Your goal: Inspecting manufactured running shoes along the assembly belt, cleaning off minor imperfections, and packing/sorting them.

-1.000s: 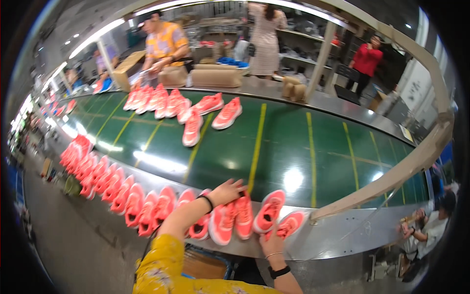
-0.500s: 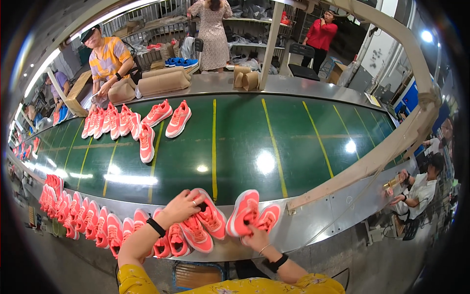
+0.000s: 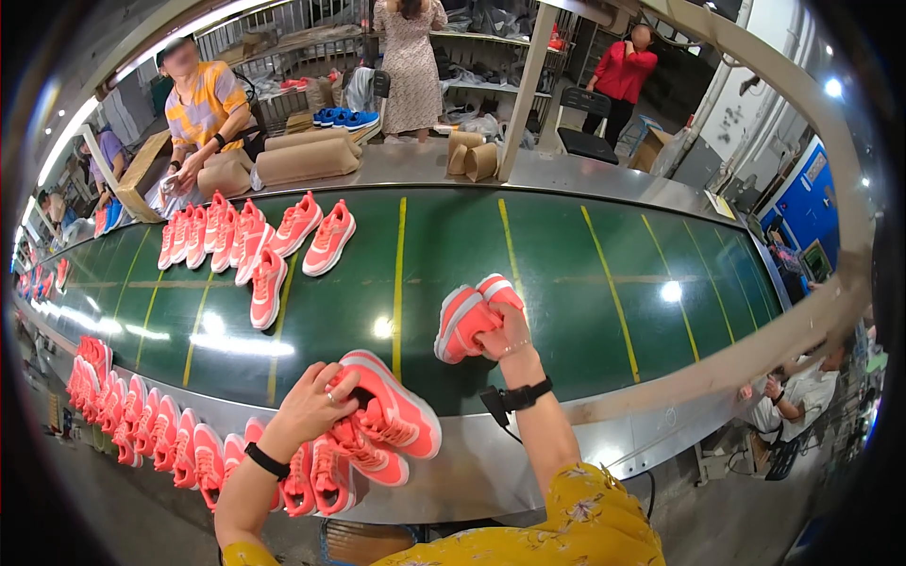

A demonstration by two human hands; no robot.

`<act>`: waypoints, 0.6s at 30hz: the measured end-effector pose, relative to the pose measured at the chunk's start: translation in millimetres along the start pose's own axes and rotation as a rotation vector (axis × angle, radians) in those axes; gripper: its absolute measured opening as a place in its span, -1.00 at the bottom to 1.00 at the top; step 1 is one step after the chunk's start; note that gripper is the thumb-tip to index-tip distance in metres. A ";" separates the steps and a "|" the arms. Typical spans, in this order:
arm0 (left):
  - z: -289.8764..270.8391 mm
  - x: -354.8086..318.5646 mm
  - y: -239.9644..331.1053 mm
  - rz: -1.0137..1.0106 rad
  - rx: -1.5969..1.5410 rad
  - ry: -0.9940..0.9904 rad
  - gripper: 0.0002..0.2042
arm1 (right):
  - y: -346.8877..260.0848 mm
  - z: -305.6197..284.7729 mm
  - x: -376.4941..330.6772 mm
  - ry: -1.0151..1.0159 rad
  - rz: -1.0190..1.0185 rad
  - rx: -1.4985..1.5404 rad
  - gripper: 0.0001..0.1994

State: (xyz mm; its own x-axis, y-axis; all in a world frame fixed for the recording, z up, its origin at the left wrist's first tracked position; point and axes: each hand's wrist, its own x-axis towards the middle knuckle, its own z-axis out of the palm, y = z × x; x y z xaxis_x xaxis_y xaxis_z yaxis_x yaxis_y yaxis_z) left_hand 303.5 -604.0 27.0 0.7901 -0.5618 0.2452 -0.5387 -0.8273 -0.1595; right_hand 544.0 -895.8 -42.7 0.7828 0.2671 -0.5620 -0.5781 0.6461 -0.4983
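Under my left hand [image 3: 316, 406] sit coral sneakers [image 3: 392, 415], fingers closed on one. My right hand [image 3: 505, 335] grips another coral pair [image 3: 467, 316] over the green belt [image 3: 566, 283].

The green conveyor belt [image 3: 566, 255] with yellow lines is the landmark. On its far left part lies a group of coral shoes [image 3: 247, 236], and one more row of coral shoes [image 3: 142, 424] stands along its near left edge. Behind the belt runs a grey bench [image 3: 585, 179] with brown paper rolls [image 3: 307, 160] and blue shoes [image 3: 344, 117]. A person in a striped shirt [image 3: 203, 104] stands behind the far left corner. A person in red [image 3: 623, 75] stands far behind, beside a black chair [image 3: 587, 123].
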 end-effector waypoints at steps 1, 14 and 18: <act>2.1 4.4 -2.3 -0.005 -0.003 0.003 -0.87 | -8.0 7.1 12.6 0.112 0.029 0.015 -0.58; 85.7 194.5 -132.0 0.112 0.347 0.199 -0.79 | -151.5 -6.0 241.5 0.186 -0.252 -0.018 -0.84; 118.3 214.6 -172.0 -0.438 0.255 0.328 -0.56 | -45.1 32.4 200.6 -0.068 -0.629 -0.721 -0.41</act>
State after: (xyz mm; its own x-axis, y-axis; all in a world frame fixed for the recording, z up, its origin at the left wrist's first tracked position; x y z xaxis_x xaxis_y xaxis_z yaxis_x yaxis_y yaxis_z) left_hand 600.3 -582.9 -6.0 0.7693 -0.1711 0.6155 -0.0647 -0.9794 -0.1913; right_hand 734.6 -848.2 -111.6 0.9967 0.0771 -0.0246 -0.0320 0.0965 -0.9948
